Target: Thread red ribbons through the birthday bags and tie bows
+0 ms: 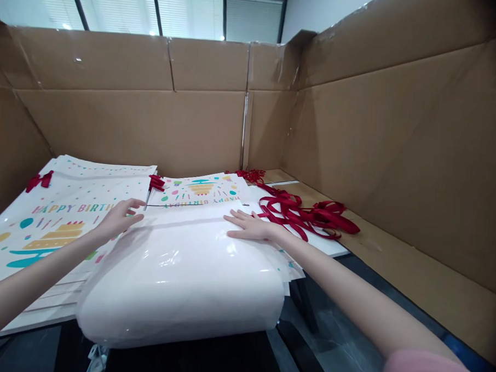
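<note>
Fingers on your left hand [121, 216] sit slightly parted by the sheet's [178, 281] far left corner, no grip visible; those on your right hand [252, 228] lie spread flat on it, pinching nothing. Cardboard [131, 126] walls in the back. Left, the printed stack [67, 190] looks finished, ribboned at its far corners. Centred before you and overlapping that stack, the sheet seems partway: its white face shows no ribbon, and how much is left you cannot tell. Its rounded bend points at you, free edge away; the bend's long axis runs left to right. Loose red ribbon [323, 208] lies tangled to the right.
</note>
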